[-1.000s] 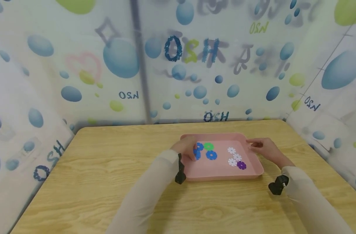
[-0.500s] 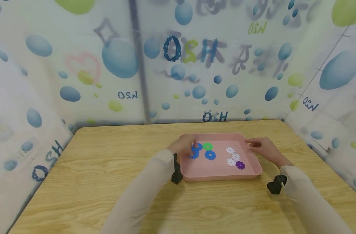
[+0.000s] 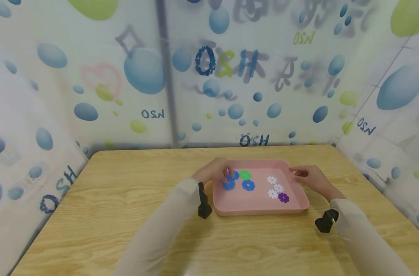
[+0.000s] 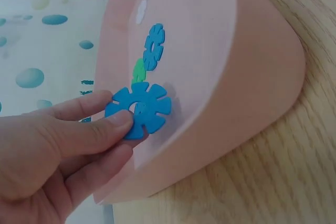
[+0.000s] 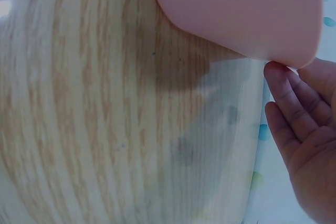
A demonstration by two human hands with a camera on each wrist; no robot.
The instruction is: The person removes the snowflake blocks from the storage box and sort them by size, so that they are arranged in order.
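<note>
My left hand (image 3: pixel 214 170) is over the left end of a pink tray (image 3: pixel 261 205). Its thumb and fingers pinch a blue snowflake disc (image 4: pixel 160 106), slotted round the edge, raised above the tray floor in the left wrist view. Near it in the tray lie a green disc (image 3: pixel 245 175) and another blue disc (image 3: pixel 248 185); one more blue disc (image 3: pixel 236 174) is partly hidden by the fingers. Several white discs (image 3: pixel 272 179) and a purple disc (image 3: pixel 283 197) lie towards the right end. My right hand (image 5: pixel 312 124) holds the tray's right rim between thumb and fingertips.
The tray stands on a wooden table (image 3: pixel 126 199), right of its middle. Behind the table and along both sides hang pale sheets (image 3: pixel 137 96) printed with blue and green spots. A black wrist camera (image 3: pixel 324 221) is strapped by each sleeve.
My left hand has shifted slightly left, and the blue disc in its fingers shows more fully. My right hand stays at the tray's rim. The head view has tilted a little.
</note>
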